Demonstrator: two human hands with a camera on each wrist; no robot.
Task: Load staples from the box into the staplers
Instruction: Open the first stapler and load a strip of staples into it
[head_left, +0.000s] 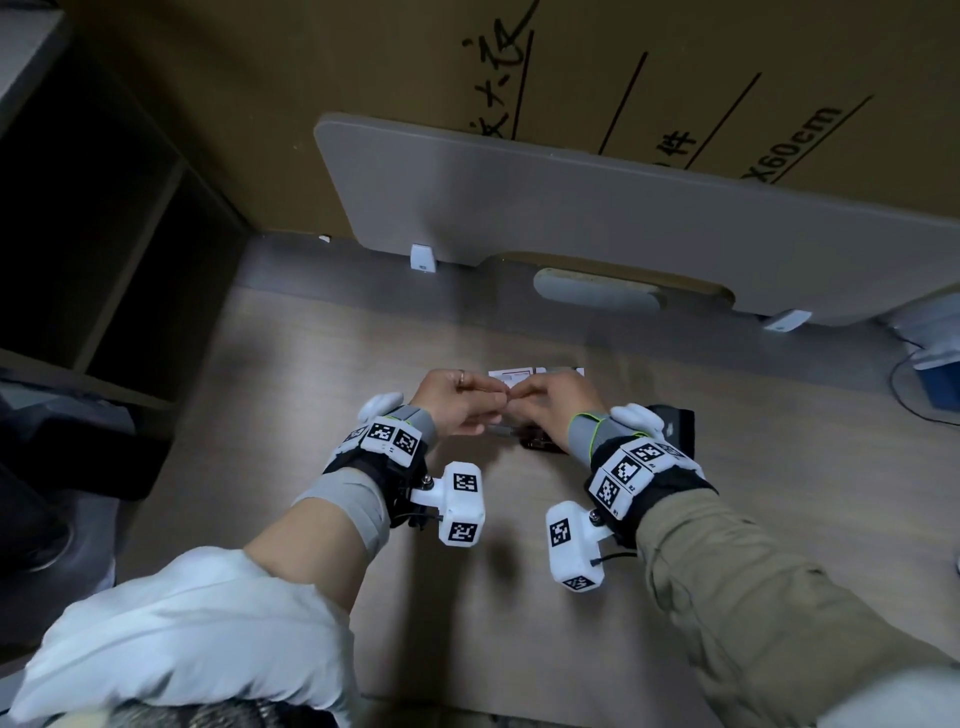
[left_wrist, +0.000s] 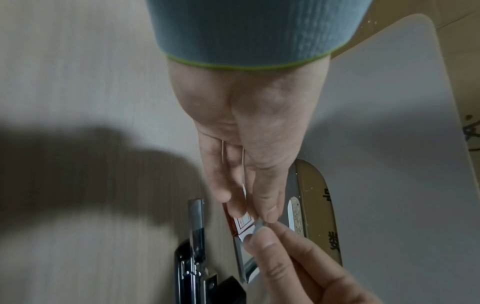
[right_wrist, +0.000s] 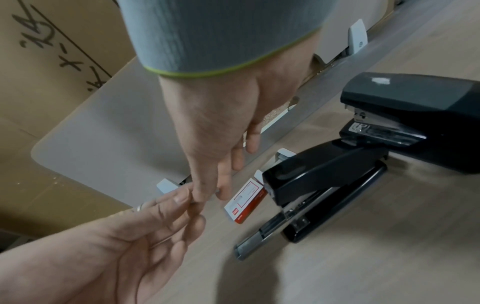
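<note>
My left hand (head_left: 493, 399) and right hand (head_left: 520, 397) meet fingertip to fingertip above the desk. Between them they pinch a short grey staple strip (left_wrist: 259, 226), small and partly hidden by the fingers. In the left wrist view my left hand (left_wrist: 255, 214) reaches down from the top and my right hand (left_wrist: 257, 236) comes from the lower right. The red-and-white staple box (right_wrist: 246, 199) lies just beyond the fingers. A black stapler (right_wrist: 319, 176) lies beside it, its top raised and its metal magazine rail (right_wrist: 259, 236) slid out. A larger black stapler (right_wrist: 415, 115) stands behind it.
A grey divider panel (head_left: 571, 208) stands along the desk's (head_left: 363, 364) far edge, with a large cardboard box (head_left: 415, 62) behind it. A blue-and-white object (head_left: 935, 379) and a cable sit at the far right. Dark shelving (head_left: 104, 234) is to the left of the desk.
</note>
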